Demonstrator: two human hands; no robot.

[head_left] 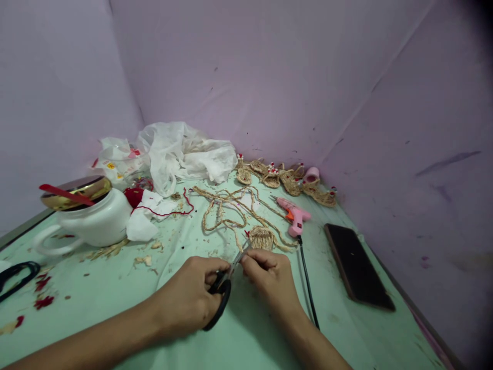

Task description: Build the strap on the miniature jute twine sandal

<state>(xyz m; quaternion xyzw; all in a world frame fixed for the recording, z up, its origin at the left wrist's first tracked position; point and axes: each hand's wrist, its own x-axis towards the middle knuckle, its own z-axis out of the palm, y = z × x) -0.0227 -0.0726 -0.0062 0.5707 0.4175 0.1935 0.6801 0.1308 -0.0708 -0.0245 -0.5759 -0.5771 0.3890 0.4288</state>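
My left hand (pixel 196 293) is closed round the black handles of a pair of scissors (pixel 222 295). The blades point up and to the right, their tips at the edge of a small woven straw piece (pixel 261 238). A short bit of red yarn (pixel 247 234) shows at that piece's left corner. With its fingers pinched together, my right hand (pixel 267 275) grips the straw piece from the near side and hides its lower part. Just beyond both hands lies a long braided straw cord (pixel 227 222) in loose loops.
A pink glue gun (pixel 296 215) with a black cable and a dark phone (pixel 358 267) lie at right. Small straw slippers (pixel 289 182) line the back wall. At left are a white teapot-shaped cup (pixel 96 221), red yarn ball (pixel 134 197), tissue (pixel 142 226) and plastic bags (pixel 185 154).
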